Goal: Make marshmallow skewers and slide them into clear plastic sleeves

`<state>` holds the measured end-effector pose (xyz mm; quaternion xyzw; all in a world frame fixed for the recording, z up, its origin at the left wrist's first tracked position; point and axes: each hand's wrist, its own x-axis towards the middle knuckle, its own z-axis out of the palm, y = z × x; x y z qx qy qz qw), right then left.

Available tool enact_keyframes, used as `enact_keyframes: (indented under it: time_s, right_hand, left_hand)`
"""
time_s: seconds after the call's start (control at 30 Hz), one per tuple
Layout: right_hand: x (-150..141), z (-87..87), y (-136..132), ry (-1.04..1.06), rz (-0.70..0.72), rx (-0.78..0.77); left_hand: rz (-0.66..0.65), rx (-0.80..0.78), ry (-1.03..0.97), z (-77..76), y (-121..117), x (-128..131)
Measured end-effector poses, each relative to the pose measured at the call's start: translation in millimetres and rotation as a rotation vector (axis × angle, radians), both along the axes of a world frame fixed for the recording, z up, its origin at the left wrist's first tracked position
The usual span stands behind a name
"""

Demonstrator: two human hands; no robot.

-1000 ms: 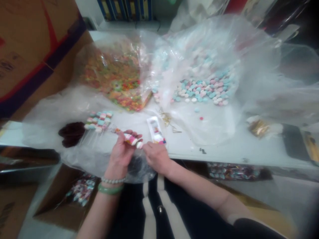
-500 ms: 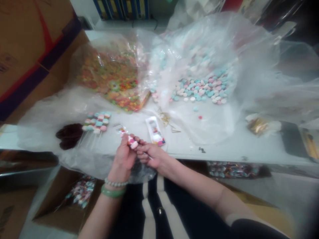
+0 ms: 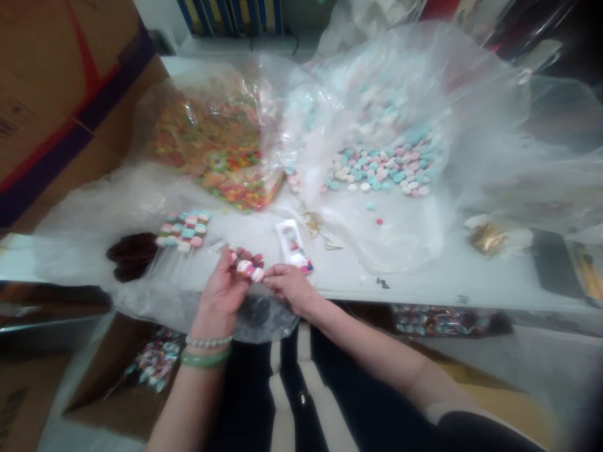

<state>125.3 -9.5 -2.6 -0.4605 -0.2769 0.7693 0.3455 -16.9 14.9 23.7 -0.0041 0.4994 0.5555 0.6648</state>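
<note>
Candy skewer in hand above the front edge of the bench (image 3: 419, 292). The left hand (image 3: 225, 282) curls its fingers around the candy skewer (image 3: 249, 270); the thumb and fingertips of the right hand (image 3: 291, 287) pinch its near end. Just beyond the right hand lies a white printed packet (image 3: 292, 242), with gold twist ties (image 3: 313, 223) beside it. Marshmallow skewers (image 3: 186, 231) lie toward the bench's left end. Farther back, a bag of gummy candies (image 3: 211, 138) adjoins pastel candies (image 3: 381, 166) in clear plastic.
</note>
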Motion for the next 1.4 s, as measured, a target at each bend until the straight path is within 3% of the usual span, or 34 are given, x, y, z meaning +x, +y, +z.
enact_keyframes:
  time_s: [0.1, 0.23, 0.33, 0.57, 0.7, 0.83, 1.0, 1.2, 1.33, 1.4]
  right_hand:
    - [5, 2.2, 3, -0.225, 0.052, 0.224]
    - [9, -2.4, 7, -0.359, 0.126, 0.306]
    - [4, -9.6, 5, -0.434, 0.091, 0.388]
    - [-1, -9.4, -2, -0.524, 0.071, 0.611]
    - [8, -9.1, -1, -0.545, 0.14, 0.629]
    - [11, -11.1, -5, -0.498, 0.156, 0.521]
    - [9, -8.9, -10, -0.643, 0.14, 0.723]
    - [0, -11.0, -11, -0.712, 0.153, 0.662]
    - [-3, -14.8, -9, -0.614, 0.142, 0.542]
    - [0, -16.5, -9, -0.634, 0.141, 0.567]
  left_hand:
    - [-0.006, -0.057, 0.06, -2.6, 0, 0]
    - [-0.027, -0.035, 0.163, -4.8, -2, 5]
    - [-0.011, 0.068, 0.203, -5.5, -5, 16]
    - [-0.026, 0.076, 0.075, -6.1, -4, 28]
    - [-0.03, 0.055, 0.025, -4.2, -3, 16]
    - [-0.036, 0.093, -0.002, -2.7, -4, -3]
    - [0.036, 0.107, 0.059, -3.1, 1, -18]
    - [0.181, 0.099, 0.044, -5.8, 2, -9]
    - [0.124, 0.057, 0.047, -7.4, 1, 0]
    - [0.093, 0.017, 0.065, -7.4, 0, 0]
